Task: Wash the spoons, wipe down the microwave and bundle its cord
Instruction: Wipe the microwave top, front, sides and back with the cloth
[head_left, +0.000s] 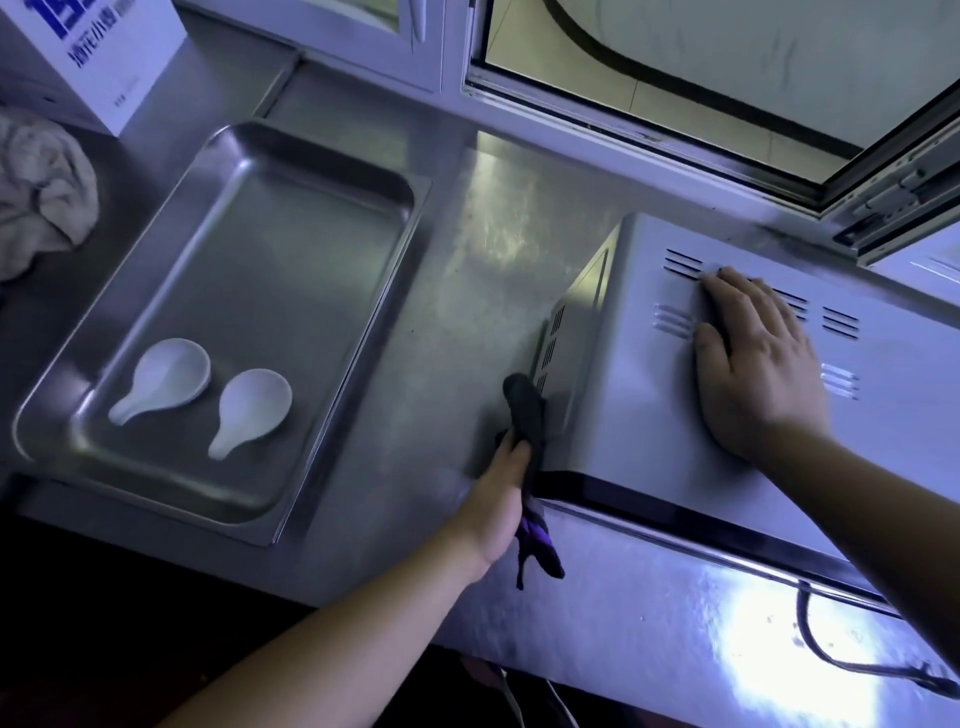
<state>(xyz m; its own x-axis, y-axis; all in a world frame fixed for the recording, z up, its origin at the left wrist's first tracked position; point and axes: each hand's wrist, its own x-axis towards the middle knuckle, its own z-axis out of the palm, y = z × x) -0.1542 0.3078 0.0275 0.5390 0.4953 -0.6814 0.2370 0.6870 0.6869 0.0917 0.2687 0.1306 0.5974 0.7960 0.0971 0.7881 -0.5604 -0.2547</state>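
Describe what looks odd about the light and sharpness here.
Head view: a blue cast tints everything; glare blooms on the steel counter front at lower right; the left hand and its dark cloth are slightly blurred; the bottom left falls into deep shadow.

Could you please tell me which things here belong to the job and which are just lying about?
Job: microwave, dark cloth in the left hand, right hand resting on top, two white spoons in the steel tray, cord hanging below.
Lying about: crumpled towel, white box.

A scuffed stainless-steel counter (493, 218) is lit through an open white-framed window (649, 130) set behind it.
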